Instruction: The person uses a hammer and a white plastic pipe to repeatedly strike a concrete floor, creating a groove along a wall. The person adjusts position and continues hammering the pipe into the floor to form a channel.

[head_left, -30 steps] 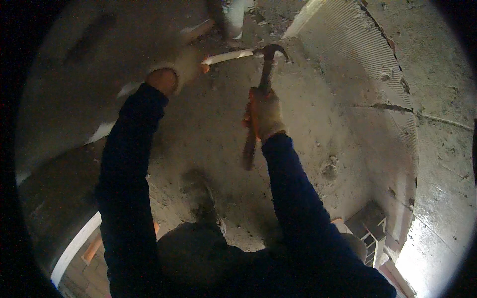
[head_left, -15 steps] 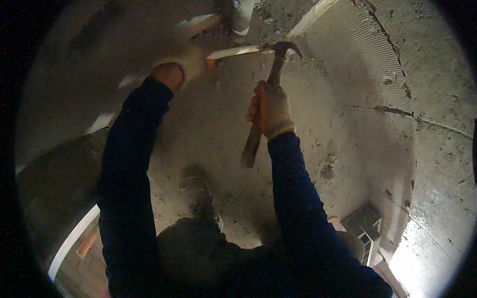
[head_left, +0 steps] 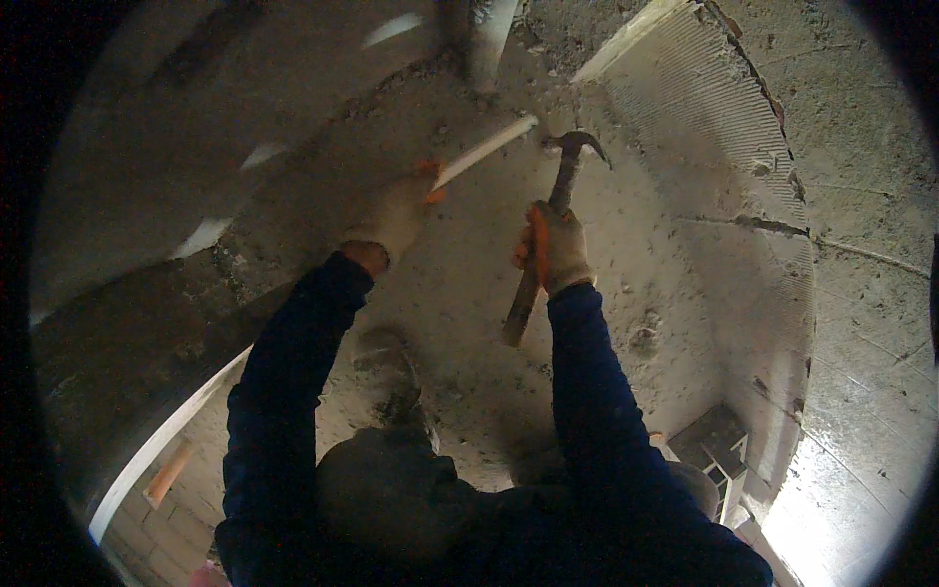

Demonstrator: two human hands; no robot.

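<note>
A claw hammer (head_left: 564, 181) is in my right hand (head_left: 559, 247), which wears a pale glove with orange fingers. Its handle points down toward me, and its dark head is up near the tip of a pale narrow strip (head_left: 486, 154). The two look slightly apart. My left hand (head_left: 396, 213), in a similar glove, is closed round the lower left end of that strip. Dust and dim light blur this glove, so only its orange fingertips stand out. The strip slants up to the right; its material is unclear.
Below lies a dusty, debris-strewn floor (head_left: 626, 323). A ridged mortar patch (head_left: 704, 93) borders a rough concrete surface (head_left: 861, 147) at right. A dark frame-like object (head_left: 712, 440) stands lower right, a long white edge (head_left: 166, 440) lower left. A pale post (head_left: 489, 44) is at the top.
My left hand has come down and to the right, and the strip now slants more steeply. The hammer has dropped lower and slightly right, away from the strip's end.
</note>
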